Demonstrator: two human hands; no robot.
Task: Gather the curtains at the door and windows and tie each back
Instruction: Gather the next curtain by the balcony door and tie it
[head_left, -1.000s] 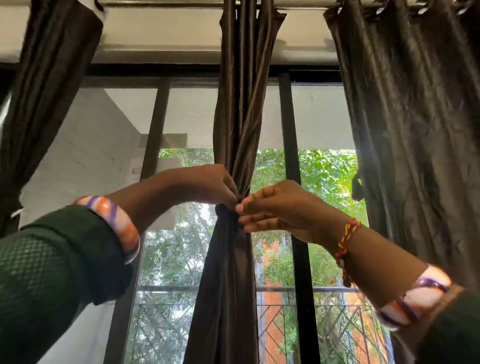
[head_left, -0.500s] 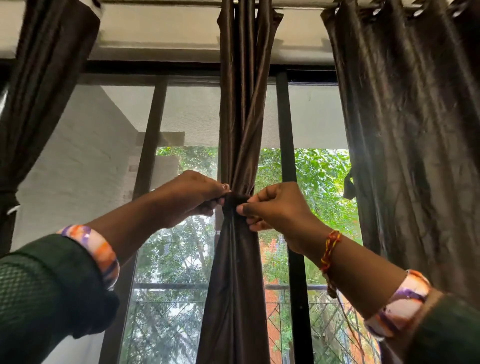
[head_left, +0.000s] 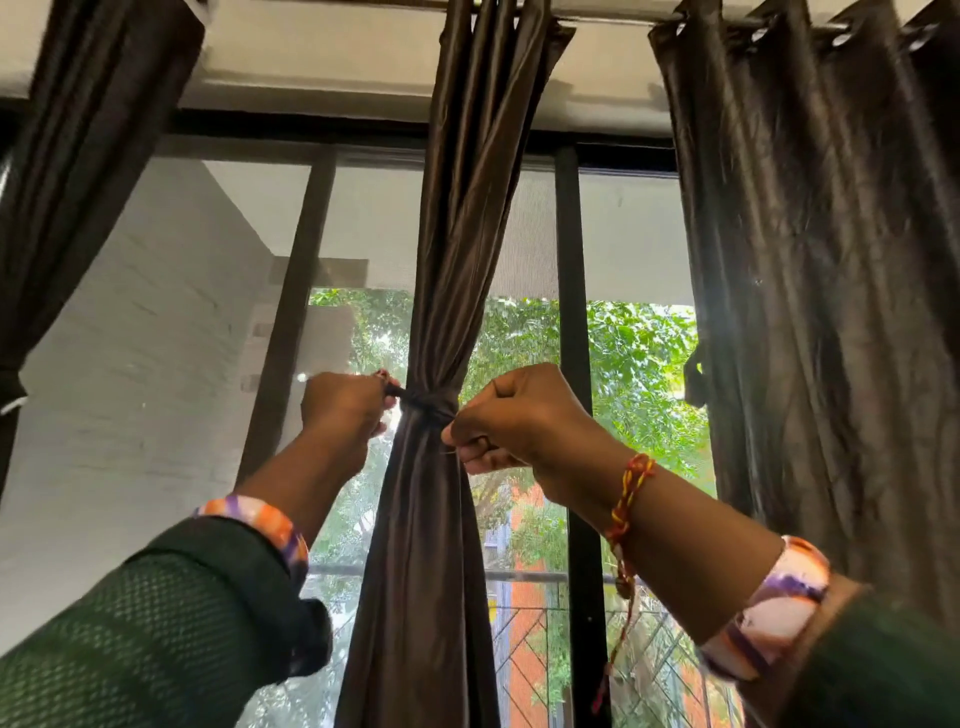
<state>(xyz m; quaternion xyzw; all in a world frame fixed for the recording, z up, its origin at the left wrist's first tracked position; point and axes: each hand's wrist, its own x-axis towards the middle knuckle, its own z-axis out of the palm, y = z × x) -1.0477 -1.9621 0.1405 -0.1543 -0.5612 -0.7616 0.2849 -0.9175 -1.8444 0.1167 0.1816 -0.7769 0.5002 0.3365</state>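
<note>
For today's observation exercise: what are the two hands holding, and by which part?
Each holds one end of the tie-back wrapped round the middle curtain: left hand grips the left end, right hand the right end.

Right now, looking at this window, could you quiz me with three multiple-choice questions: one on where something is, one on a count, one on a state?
1. Where is the tie band on the middle curtain?
A. at the rod
B. about mid-height, between the two hands
C. at the hem

2. How many brown curtains are in view?
A. one
B. two
C. three

3. What state is the right curtain in?
A. hanging loose, ungathered
B. cinched with a band
C. taken off its rod

Answers:
1 B: the left hand and the right hand each pull an end of the band at the curtain's pinched waist.
2 C: besides the middle and right ones, a left curtain shows.
3 A: it spreads wide from its rings with no band around it.
</note>
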